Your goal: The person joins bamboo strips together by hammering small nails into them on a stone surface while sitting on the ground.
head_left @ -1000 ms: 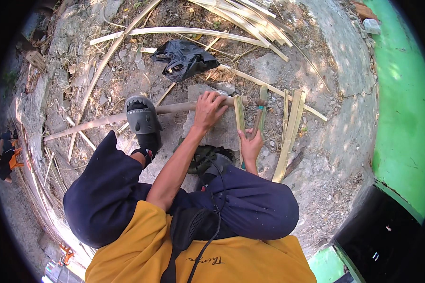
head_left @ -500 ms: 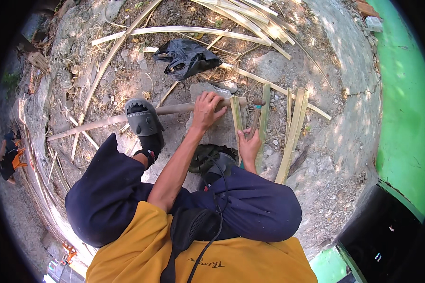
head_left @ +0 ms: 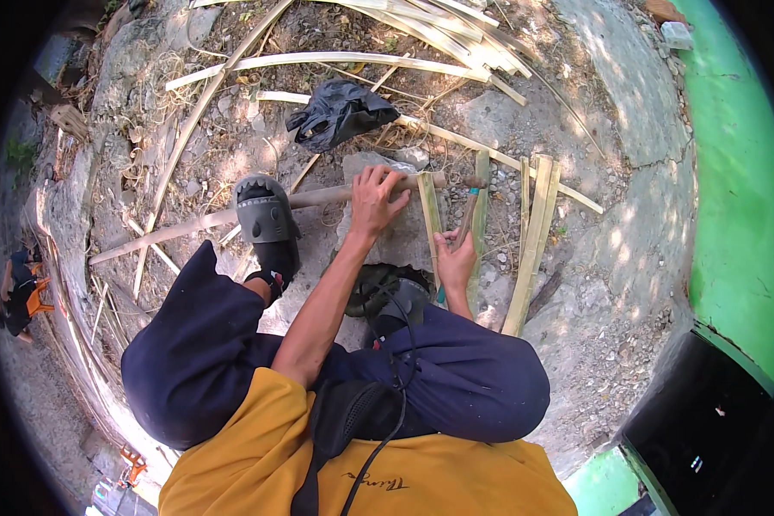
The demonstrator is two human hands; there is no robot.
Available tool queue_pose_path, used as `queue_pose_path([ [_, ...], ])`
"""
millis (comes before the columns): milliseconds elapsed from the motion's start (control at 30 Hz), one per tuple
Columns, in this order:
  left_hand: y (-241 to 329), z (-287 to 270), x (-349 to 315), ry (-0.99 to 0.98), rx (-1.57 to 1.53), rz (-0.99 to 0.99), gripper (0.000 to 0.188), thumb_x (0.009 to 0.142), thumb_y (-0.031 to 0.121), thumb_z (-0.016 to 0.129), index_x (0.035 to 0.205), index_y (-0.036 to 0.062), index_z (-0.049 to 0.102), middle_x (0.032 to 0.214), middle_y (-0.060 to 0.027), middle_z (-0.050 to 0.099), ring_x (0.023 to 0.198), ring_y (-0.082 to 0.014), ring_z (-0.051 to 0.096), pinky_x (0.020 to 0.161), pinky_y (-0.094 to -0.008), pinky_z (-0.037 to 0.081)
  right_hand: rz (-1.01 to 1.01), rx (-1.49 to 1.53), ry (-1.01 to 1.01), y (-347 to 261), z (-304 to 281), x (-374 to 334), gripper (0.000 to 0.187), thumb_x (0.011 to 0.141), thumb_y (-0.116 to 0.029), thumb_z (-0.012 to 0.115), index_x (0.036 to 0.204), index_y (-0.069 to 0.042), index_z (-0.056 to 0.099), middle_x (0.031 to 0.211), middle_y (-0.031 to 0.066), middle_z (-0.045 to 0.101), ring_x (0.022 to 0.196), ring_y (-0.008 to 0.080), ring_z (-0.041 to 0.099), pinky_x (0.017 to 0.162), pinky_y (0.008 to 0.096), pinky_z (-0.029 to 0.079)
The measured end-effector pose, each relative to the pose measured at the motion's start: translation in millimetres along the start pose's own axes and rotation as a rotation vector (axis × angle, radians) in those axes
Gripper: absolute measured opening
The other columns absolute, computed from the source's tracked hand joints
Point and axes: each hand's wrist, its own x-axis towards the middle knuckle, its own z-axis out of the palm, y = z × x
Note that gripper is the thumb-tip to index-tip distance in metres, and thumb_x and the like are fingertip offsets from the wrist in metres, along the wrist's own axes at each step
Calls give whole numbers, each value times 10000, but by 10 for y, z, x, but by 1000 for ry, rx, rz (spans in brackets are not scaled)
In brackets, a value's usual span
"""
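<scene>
A long round wooden pole (head_left: 219, 219) lies slantwise over the ground, its right part resting on a flat stone (head_left: 353, 172). My left hand (head_left: 372, 199) lies over the pole, fingers curled across it and thumb apart. Just right of it, a bamboo slat (head_left: 431, 211) crosses the pole's end. My right hand (head_left: 456, 261) grips the handle of a hammer (head_left: 470, 206), a handle with turquoise bands. Its dark head is up beside the pole's end. Another greenish slat (head_left: 482, 193) stands behind the hammer. My left foot in a grey clog (head_left: 262, 215) presses over the pole.
Several pale split slats (head_left: 537, 241) lie at the right, with more strips (head_left: 456, 39) piled at the far side. A black plastic bag (head_left: 340, 112) sits beyond the stone. A green wall (head_left: 740, 172) runs along the right. At the far left is a person near an orange chair (head_left: 39, 297).
Both hands keep almost the same place and grip. The hammer is turned slightly in my right hand, showing more of its turquoise band. The whole view has shifted a little.
</scene>
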Motion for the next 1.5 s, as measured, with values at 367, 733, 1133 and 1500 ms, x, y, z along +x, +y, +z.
queue_pose_path([
  [367,90,25,-33,-16,-16,-59,414,802,205,817,1193,135,700,1177,-70,601,1182,-301,535,999,-452,396,26,-42,-44,19,-10,23,288,880,-113,822,1022,-9,595,843,129,716,720,273,693,681,417,515],
  [733,81,65,-20,5,9,-43,400,829,254,830,1197,169,701,1161,-34,611,1152,-276,554,973,-456,396,35,-37,-38,-80,-13,-6,271,888,-82,803,1018,-6,577,833,120,714,696,251,677,665,410,502],
  [1133,35,61,-149,6,32,-2,375,829,264,830,1163,151,703,1149,-28,634,1114,-265,576,932,-440,411,66,-81,-73,45,-89,-120,256,891,-74,793,1011,-6,578,845,134,707,781,303,709,749,434,523],
  [1500,54,41,-248,-50,-55,28,366,809,233,843,1148,152,731,1116,-40,647,1112,-270,588,942,-438,427,20,-5,-49,129,-156,-213,247,898,-87,793,1003,-2,586,858,144,698,809,318,710,756,436,528],
])
